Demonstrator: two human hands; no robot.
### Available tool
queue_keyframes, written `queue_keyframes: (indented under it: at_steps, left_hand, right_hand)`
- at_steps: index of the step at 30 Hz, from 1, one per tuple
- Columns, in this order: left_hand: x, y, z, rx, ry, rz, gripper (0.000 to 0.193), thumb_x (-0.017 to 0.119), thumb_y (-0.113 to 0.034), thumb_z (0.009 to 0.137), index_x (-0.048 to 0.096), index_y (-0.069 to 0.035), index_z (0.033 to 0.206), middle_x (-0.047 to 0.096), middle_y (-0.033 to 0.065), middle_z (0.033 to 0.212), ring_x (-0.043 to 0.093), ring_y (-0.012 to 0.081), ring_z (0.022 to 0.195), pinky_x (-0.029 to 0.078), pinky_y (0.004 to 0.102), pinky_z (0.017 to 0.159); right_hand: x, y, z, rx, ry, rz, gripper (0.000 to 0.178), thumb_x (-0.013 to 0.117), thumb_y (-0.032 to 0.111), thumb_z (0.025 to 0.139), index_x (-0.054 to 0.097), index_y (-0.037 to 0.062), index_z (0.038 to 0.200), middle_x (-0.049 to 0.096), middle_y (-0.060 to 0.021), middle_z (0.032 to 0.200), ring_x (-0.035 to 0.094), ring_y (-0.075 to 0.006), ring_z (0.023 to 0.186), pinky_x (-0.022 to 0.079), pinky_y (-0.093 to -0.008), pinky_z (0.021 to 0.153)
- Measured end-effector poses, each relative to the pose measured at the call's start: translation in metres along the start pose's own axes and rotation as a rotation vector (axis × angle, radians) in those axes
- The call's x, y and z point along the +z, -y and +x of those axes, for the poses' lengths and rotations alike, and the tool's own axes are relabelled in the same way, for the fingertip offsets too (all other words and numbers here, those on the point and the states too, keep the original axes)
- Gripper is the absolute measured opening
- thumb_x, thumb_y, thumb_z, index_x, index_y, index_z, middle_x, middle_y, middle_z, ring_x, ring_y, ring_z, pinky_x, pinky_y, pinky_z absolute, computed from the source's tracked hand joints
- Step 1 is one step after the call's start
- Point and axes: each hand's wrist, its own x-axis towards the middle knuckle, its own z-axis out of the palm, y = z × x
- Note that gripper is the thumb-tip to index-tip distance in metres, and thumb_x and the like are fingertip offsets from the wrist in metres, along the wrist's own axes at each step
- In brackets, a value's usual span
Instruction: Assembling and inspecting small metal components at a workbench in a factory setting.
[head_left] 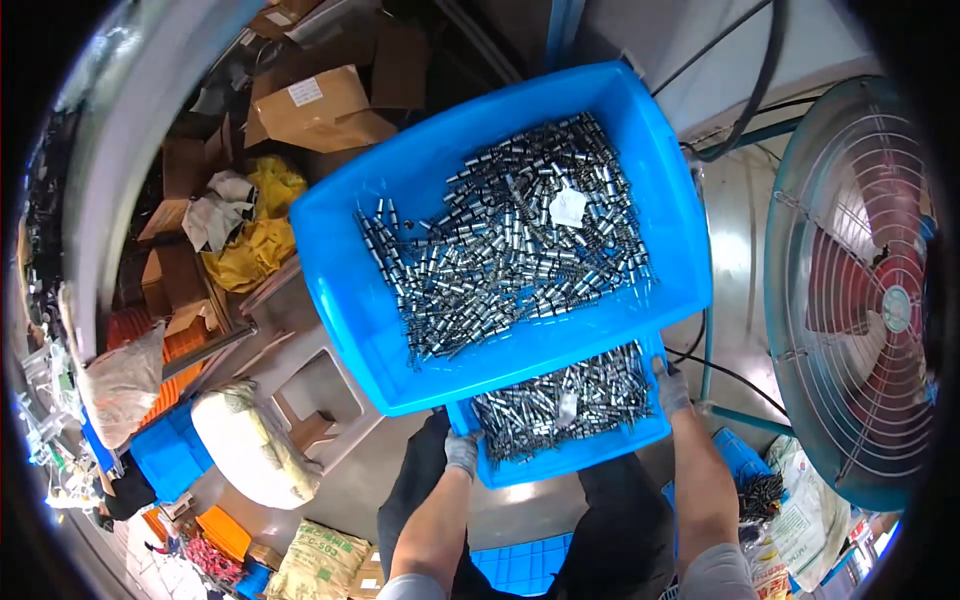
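Note:
My left hand [460,452], in a grey glove, grips the left side of a small blue plastic bin [575,463]. On the bin's right side my right hand [672,388], also gloved, has its fingers closed at the edge. Many small shiny metal cylinders [540,405], along with a scrap of pale paper [567,408], fill it. Directly beyond stands a large blue tub [500,372], whose near rim hides the bin's far edge. Inside the tub lies a wide heap of similar metal parts [500,260], some with coil springs, and a white paper piece [568,207].
A large caged fan [880,310] stands close on the right. At left are a pale stool [320,385], a white sack [255,445], cardboard boxes [325,110] and a yellow bag [250,260]. A blue crate [520,567] lies low between my legs.

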Motion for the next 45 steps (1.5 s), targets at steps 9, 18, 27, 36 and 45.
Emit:
queue_keyframes:
  at_steps: [9,18,27,36,45]
  left_hand:
    - [-0.085,-0.094,-0.243,0.059,0.280,-0.007,0.043,0.075,0.000,0.081,0.057,-0.002,0.119,0.069,0.0081,0.107,0.065,0.0197,0.089,0.053,0.0352,0.082]
    - [-0.170,-0.237,-0.346,0.347,0.332,0.071,0.043,0.077,-0.005,0.081,0.058,0.000,0.119,0.069,0.0075,0.101,0.063,0.0186,0.087,0.053,0.0346,0.080]
    - [-0.179,-0.322,-0.304,0.416,0.362,-0.305,0.046,0.073,0.003,0.077,0.059,0.000,0.121,0.070,0.0114,0.103,0.067,0.0235,0.084,0.055,0.0369,0.077]
    - [-0.160,-0.338,-0.284,0.637,0.304,-0.087,0.036,0.074,-0.004,0.079,0.064,0.000,0.114,0.071,0.0081,0.099,0.065,0.0206,0.082,0.053,0.0361,0.079]
    - [-0.199,-0.286,-0.246,0.712,0.171,0.222,0.056,0.086,-0.033,0.071,0.062,0.000,0.110,0.071,0.0175,0.089,0.069,0.0291,0.081,0.053,0.0432,0.075]
  right_hand:
    - [-0.154,0.002,-0.251,-0.083,-0.303,0.013,0.074,0.075,0.063,0.078,0.067,-0.0040,0.108,0.068,-0.0088,0.089,0.058,-0.0187,0.078,0.048,-0.0382,0.073]
    - [-0.197,0.156,-0.416,-0.334,-0.298,0.162,0.051,0.076,0.040,0.081,0.068,-0.0042,0.104,0.069,-0.0147,0.085,0.062,-0.0242,0.073,0.049,-0.0411,0.070]
    - [-0.184,0.265,-0.366,-0.602,-0.402,0.121,0.054,0.079,0.037,0.078,0.066,-0.0029,0.112,0.071,-0.0228,0.100,0.069,-0.0289,0.090,0.052,-0.0405,0.080]
    - [-0.181,0.226,-0.352,-0.513,-0.577,0.050,0.055,0.082,0.041,0.074,0.066,-0.0038,0.101,0.070,-0.0257,0.095,0.068,-0.0401,0.090,0.052,-0.0454,0.079]
    - [-0.128,0.150,-0.362,-0.578,-0.552,0.188,0.055,0.078,0.041,0.080,0.066,-0.0036,0.109,0.069,-0.0165,0.100,0.062,-0.0255,0.085,0.048,-0.0407,0.080]
